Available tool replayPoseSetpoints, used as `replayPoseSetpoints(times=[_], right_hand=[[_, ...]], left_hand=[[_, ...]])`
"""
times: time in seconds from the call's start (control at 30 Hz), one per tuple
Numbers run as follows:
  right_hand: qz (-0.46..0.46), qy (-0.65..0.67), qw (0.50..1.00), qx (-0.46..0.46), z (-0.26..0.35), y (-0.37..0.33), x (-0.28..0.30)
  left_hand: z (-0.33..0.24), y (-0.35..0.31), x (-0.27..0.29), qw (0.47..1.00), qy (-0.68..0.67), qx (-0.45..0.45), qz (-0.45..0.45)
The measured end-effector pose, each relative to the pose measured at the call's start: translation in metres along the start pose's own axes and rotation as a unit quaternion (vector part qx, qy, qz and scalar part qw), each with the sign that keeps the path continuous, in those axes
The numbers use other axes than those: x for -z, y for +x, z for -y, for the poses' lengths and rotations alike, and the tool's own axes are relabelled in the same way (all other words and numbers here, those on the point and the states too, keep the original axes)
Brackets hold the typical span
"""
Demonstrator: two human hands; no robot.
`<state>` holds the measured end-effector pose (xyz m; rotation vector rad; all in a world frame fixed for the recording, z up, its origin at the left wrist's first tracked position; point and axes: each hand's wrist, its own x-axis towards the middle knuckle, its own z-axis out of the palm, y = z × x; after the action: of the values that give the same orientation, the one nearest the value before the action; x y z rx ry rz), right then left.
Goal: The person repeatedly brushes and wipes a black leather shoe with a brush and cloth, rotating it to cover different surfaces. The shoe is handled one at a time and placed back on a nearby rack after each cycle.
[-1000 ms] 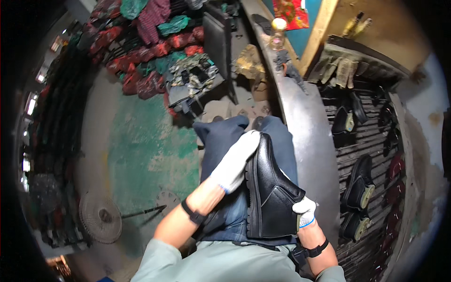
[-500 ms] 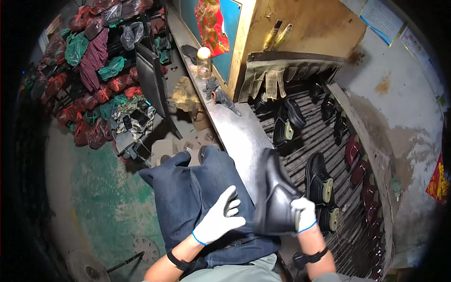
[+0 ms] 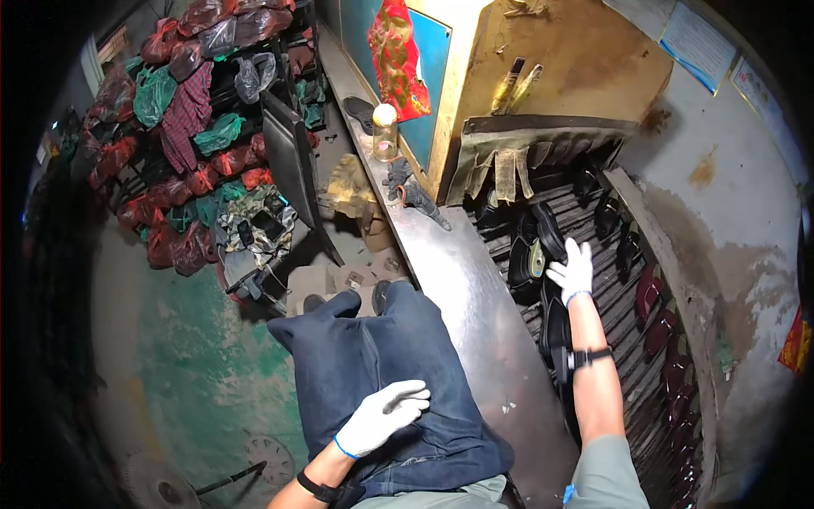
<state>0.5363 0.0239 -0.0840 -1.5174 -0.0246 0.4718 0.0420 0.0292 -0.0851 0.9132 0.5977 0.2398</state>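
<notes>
- The black shoe (image 3: 551, 232) nearest to a hand lies on the slatted rack (image 3: 612, 332), just beyond the fingertips of the right hand (image 3: 574, 271); whether they touch it cannot be told.
- That right hand, in a white glove with a blue cuff, has its fingers spread and grips nothing.
- A second black shoe (image 3: 519, 260), with a pale green inner part, lies just left of the first.
- A third black shoe (image 3: 554, 327) is below the right hand, near the bench's edge and partly hidden by the forearm.
- The left hand (image 3: 380, 421), gloved alike, is above the person's dark blue trousers (image 3: 373, 360), fingers loosely extended and holding nothing. The two hands are well apart.
- Further right on the rack, a row of maroon shoes (image 3: 660, 332) runs along its outer side.
- Between trousers and rack stretches a metal bench (image 3: 509, 382). Toward its far end are a dark crumpled glove (image 3: 414, 197), a clear jar (image 3: 385, 142) with a pale lid, and a dark shoe (image 3: 359, 112).
- Over the rack's far end stands a tan casing (image 3: 577, 64), with cloth strips (image 3: 512, 176) hanging from it.
- At the left are a black chair (image 3: 291, 157), camouflage cloth (image 3: 254, 222), red bags (image 3: 161, 248) and a fan (image 3: 157, 485).
</notes>
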Motion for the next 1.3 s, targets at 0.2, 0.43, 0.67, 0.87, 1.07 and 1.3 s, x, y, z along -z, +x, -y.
replayPoseSetpoints(times=[0.2, 0.43, 0.67, 0.87, 1.07, 1.3], right_hand=[[0.155, 0.078, 0.974, 0.145, -0.062, -0.066, 0.002], [-0.08, -0.386, 0.819, 0.416, -0.066, -0.099, -0.017], [0.006, -0.695, 0.569, 0.44, -0.05, 0.011, -0.047], [0.018, -0.448, 0.676, 0.584, -0.06, -0.014, -0.041], [0.265, -0.258, 0.707, 0.603, -0.048, -0.17, -0.01], [-0.089, -0.423, 0.875, 0.22, -0.106, -0.016, -0.013]], left_hand=[[-0.018, 0.023, -0.009, 0.996, -0.062, -0.046, 0.053], [-0.018, 0.05, -0.005, 0.996, -0.054, -0.063, 0.016], [-0.015, 0.041, -0.001, 0.999, -0.016, -0.032, -0.002], [-0.01, 0.036, 0.015, 0.989, -0.136, -0.056, 0.013], [-0.035, 0.054, 0.011, 0.967, -0.239, -0.058, 0.059], [-0.005, 0.007, 0.019, 0.984, -0.097, -0.082, -0.127]])
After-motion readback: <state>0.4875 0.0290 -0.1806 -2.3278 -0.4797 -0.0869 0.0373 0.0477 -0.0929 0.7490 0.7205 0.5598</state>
